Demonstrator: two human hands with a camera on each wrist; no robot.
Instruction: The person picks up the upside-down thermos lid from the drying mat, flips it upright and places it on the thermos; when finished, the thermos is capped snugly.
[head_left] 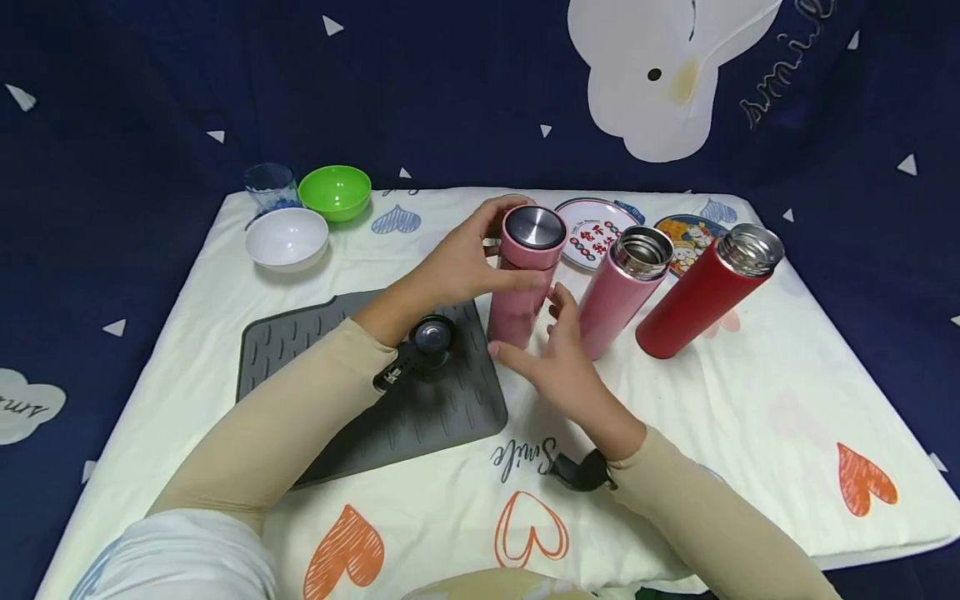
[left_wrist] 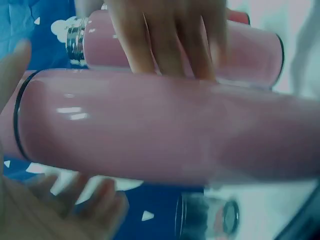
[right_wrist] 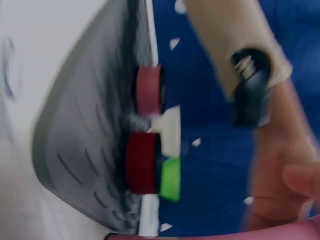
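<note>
A pink thermos with a steel-topped lid is between both hands at the table's middle. My left hand is round its upper part, thumb across the front and fingers behind the lid. Lower down, my right hand holds the body, thumb at the lower left edge and fingers at the right side; those fingers also show in the left wrist view. Close to its right stands an uncapped pink thermos, then an uncapped red thermos.
A grey ridged mat lies under my left forearm. On it the right wrist view shows a pink lid and a red lid. A white bowl, green bowl and clear glass stand back left; two plates lie behind the thermoses.
</note>
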